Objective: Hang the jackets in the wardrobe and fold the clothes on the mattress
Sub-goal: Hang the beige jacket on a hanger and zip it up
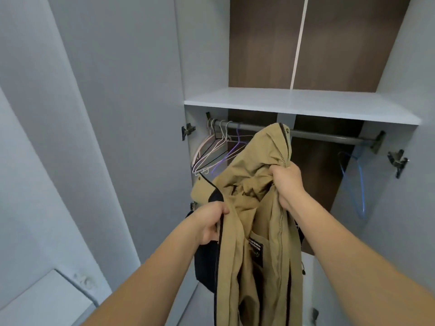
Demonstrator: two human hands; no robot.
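Note:
A tan jacket [254, 203] with black trim and a zip hangs bunched in front of the open wardrobe. My left hand [209, 222] grips its left front edge by the black trim. My right hand [287, 182] clutches the fabric near the collar and zip, higher up. Behind the jacket runs the grey hanging rail [329, 136]. Several bare wire hangers [216, 149] in white, black and purple hang at the rail's left end. A blue hanger [355, 182] hangs at the right end. What the jacket hides behind it I cannot tell.
A white shelf [301, 104] sits just above the rail, with a brown back panel [266, 43] behind. Grey wardrobe doors [113, 114] stand open on both sides. A white appliance top [47, 300] is at the lower left.

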